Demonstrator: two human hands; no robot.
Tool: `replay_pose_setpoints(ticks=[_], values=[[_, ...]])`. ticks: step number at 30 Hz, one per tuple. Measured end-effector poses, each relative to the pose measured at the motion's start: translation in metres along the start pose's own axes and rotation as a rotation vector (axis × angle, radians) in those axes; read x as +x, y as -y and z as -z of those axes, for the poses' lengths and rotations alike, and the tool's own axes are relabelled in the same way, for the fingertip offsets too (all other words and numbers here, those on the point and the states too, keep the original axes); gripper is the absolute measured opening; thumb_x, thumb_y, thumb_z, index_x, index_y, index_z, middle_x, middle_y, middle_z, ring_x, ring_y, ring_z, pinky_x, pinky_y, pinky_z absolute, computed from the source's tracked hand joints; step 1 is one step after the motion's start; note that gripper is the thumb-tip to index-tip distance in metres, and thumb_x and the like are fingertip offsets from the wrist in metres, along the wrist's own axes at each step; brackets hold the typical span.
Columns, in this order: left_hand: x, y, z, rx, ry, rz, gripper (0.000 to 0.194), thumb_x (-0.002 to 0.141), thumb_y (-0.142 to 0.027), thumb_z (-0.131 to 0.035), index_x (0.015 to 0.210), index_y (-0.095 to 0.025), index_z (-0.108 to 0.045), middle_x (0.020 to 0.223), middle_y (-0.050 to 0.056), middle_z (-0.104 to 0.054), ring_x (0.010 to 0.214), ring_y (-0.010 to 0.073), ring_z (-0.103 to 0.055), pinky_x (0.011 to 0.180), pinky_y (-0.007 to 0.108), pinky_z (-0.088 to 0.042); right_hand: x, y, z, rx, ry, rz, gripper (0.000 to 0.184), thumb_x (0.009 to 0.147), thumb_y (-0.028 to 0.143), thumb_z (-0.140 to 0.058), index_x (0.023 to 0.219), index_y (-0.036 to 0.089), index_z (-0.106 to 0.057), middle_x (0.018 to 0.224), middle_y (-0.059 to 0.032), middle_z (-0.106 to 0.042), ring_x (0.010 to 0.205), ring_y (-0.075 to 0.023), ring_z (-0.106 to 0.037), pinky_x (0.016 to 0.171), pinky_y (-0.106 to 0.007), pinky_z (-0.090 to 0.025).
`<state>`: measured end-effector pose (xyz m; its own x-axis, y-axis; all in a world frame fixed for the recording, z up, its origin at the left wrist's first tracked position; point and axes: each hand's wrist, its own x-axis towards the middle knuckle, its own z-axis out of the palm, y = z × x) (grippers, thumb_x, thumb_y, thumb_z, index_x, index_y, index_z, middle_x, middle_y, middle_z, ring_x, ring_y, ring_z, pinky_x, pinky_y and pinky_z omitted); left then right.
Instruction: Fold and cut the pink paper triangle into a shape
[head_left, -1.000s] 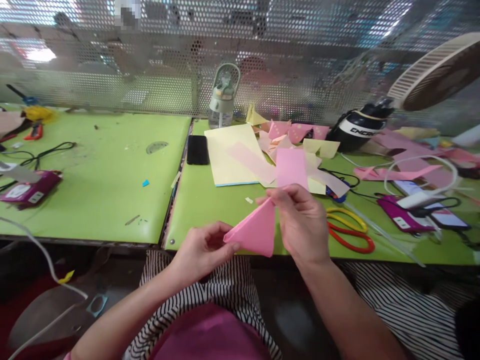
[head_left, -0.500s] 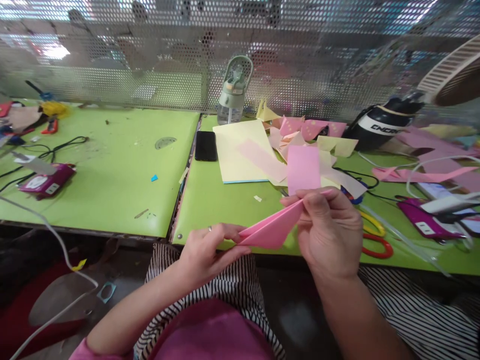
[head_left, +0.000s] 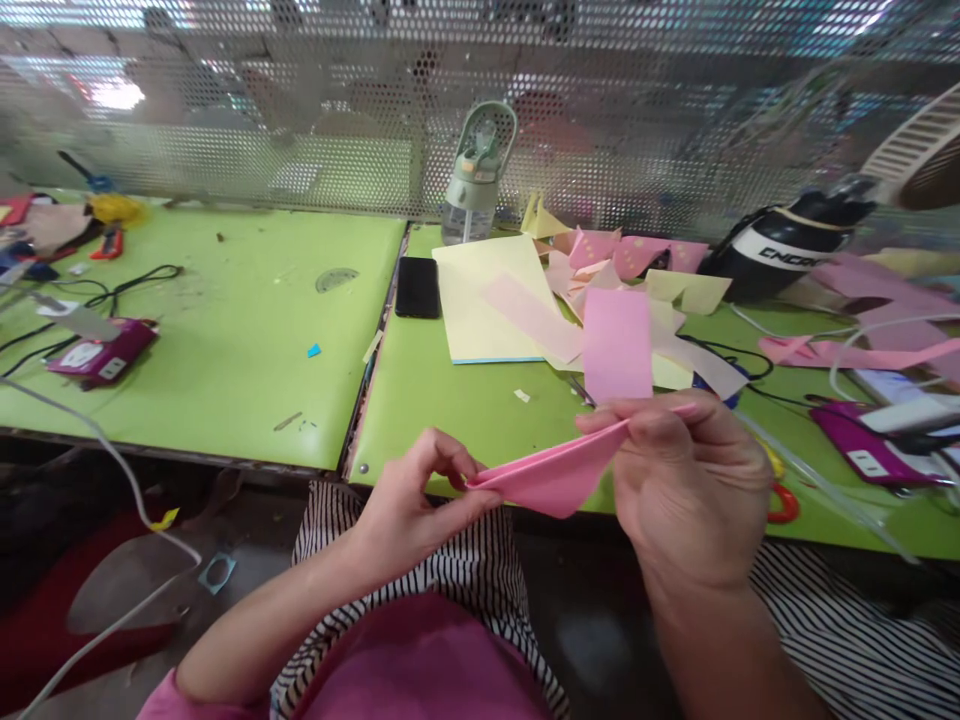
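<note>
A folded piece of pink paper is held in the air in front of the table's near edge. My left hand pinches its left tip between thumb and fingers. On the other end, my right hand grips the upper right corner, thumb on the near side. The folded layers part slightly along the top edge. Just beyond my right hand lies a flat pink paper strip on a heap of cut scraps. Scissors with red and yellow handles are partly hidden behind that hand.
Yellow sheets lie beside a black phone. Behind them stands a green-lidded bottle; a black bottle leans at the right. Purple power strips and cables lie at both sides. A perforated metal screen rises behind.
My right hand has shifted right and slightly down, with the pink paper's right end. My left fingers have moved to the paper's tip. The whole view has shifted slightly.
</note>
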<state>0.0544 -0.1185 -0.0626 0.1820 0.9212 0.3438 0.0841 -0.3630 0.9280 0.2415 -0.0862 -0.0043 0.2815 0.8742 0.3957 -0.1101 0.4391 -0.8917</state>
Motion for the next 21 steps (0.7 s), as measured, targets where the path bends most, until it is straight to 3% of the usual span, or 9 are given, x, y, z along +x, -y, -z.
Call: replay_pose_setpoints(ticks=[5,13,17,21], values=[[-0.001,0.0,-0.005,-0.124,0.001,-0.009,0.036,0.084,-0.02,-0.069,0.114,-0.024,-0.05,0.085,-0.003,-0.069,0.079,0.009,-0.067,0.074,0.019,-0.054,-0.002,0.002,-0.001,-0.012,-0.033,-0.002,0.018,0.068,0.036,-0.082,0.064,0.028,-0.066,0.066,0.0078,-0.071,0.05,-0.0127,-0.065,0.06,-0.031,-0.056],[0.0,-0.003,-0.001,-0.05,0.007,0.023,0.023,0.084,-0.023,-0.07,0.106,-0.022,-0.06,0.085,0.0,-0.073,0.079,0.0109,-0.07,0.065,0.017,-0.054,0.0,0.0,-0.003,0.004,-0.015,0.001,0.02,0.067,0.035,-0.082,0.066,0.026,-0.064,0.065,0.0077,-0.071,0.05,-0.0121,-0.065,0.06,-0.029,-0.056],[0.002,0.001,-0.001,-0.185,0.006,0.116,0.025,0.083,-0.024,-0.072,0.105,-0.021,-0.062,0.081,0.0,-0.073,0.076,0.0107,-0.07,0.068,0.018,-0.055,0.005,-0.004,-0.006,0.006,-0.022,-0.041,0.025,0.067,0.037,-0.083,0.065,0.024,-0.061,0.064,0.0072,-0.07,0.05,-0.0122,-0.065,0.061,-0.029,-0.056],[0.005,0.006,0.001,-0.308,0.04,0.196,0.026,0.082,-0.026,-0.072,0.107,-0.022,-0.064,0.093,0.002,-0.073,0.085,0.0112,-0.069,0.077,0.02,-0.056,0.011,-0.01,-0.008,-0.028,-0.017,-0.024,0.023,0.071,0.036,-0.08,0.068,0.024,-0.06,0.064,0.0073,-0.068,0.053,-0.0122,-0.066,0.061,-0.028,-0.055]])
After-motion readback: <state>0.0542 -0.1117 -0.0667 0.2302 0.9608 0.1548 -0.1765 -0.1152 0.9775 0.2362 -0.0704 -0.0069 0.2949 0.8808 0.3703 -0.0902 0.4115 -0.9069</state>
